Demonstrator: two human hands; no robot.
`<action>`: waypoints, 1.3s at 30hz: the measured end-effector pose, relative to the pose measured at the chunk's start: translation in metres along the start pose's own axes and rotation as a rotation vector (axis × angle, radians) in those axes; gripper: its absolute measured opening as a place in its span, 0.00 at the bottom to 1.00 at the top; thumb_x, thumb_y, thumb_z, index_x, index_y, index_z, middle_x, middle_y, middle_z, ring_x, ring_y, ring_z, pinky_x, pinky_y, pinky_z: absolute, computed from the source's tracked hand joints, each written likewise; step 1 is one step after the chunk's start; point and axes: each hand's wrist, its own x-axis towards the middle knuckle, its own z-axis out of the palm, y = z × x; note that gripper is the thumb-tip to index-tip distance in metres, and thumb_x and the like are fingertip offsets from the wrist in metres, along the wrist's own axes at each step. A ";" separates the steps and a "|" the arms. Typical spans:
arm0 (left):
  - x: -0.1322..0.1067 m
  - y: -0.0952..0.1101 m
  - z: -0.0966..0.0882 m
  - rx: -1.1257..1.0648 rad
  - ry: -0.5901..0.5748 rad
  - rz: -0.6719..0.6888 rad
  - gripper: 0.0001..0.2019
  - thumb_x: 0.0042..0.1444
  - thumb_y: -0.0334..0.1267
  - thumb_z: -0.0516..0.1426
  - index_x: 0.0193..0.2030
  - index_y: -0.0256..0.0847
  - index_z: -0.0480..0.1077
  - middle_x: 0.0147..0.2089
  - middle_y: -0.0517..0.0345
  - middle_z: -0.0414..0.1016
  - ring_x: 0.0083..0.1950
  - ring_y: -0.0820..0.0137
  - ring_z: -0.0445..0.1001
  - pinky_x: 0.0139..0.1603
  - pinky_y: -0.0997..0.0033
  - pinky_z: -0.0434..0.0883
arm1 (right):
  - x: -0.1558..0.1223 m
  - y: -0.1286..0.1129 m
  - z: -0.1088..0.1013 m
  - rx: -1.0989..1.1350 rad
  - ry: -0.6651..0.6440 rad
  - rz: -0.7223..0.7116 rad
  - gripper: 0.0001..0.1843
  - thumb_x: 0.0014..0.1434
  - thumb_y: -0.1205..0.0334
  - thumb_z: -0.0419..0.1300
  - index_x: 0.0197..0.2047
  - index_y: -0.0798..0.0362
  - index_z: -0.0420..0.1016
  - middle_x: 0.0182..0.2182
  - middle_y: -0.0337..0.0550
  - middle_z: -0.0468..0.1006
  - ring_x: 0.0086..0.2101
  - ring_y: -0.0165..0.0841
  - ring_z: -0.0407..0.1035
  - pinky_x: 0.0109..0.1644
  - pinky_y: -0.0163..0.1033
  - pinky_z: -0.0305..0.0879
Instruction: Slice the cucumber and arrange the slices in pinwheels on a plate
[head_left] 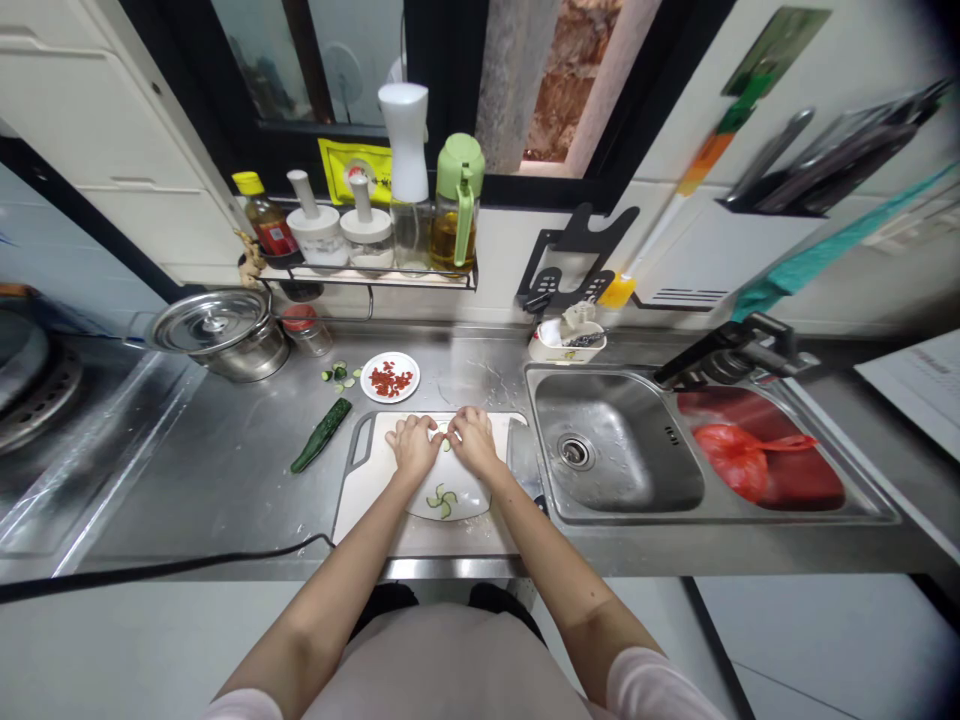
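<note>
My left hand and my right hand meet over the far part of a white cutting board. Both have fingers curled and pinched together on a small green cucumber piece between them. Nearer me on the board stands a white plate with a few cucumber slices arranged on it. A knife blade lies along the board's right edge.
A cucumber half and cut bits lie left of the board, by a small plate of red pieces. A lidded pot stands at the left, a sink at the right with a red basin.
</note>
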 end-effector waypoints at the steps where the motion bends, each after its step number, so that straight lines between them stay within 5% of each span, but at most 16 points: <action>1: 0.000 0.000 0.000 -0.003 0.001 0.001 0.09 0.58 0.45 0.57 0.41 0.47 0.73 0.49 0.52 0.72 0.54 0.56 0.63 0.53 0.55 0.54 | 0.000 0.000 0.000 0.002 0.000 -0.002 0.05 0.60 0.63 0.58 0.37 0.50 0.75 0.49 0.47 0.67 0.52 0.41 0.53 0.56 0.44 0.53; 32: -0.005 0.004 -0.010 -0.050 0.002 -0.043 0.07 0.58 0.42 0.56 0.43 0.48 0.72 0.48 0.53 0.73 0.54 0.57 0.64 0.52 0.57 0.53 | -0.002 -0.009 -0.008 -0.002 -0.011 0.012 0.07 0.62 0.62 0.56 0.39 0.50 0.75 0.50 0.47 0.67 0.52 0.41 0.53 0.56 0.44 0.53; 39: -0.026 0.007 -0.019 -0.157 0.091 -0.052 0.08 0.59 0.42 0.55 0.42 0.48 0.73 0.46 0.55 0.73 0.52 0.59 0.65 0.52 0.58 0.55 | -0.006 -0.013 -0.019 0.041 0.045 0.025 0.08 0.62 0.61 0.56 0.39 0.50 0.76 0.48 0.47 0.68 0.52 0.41 0.55 0.57 0.45 0.53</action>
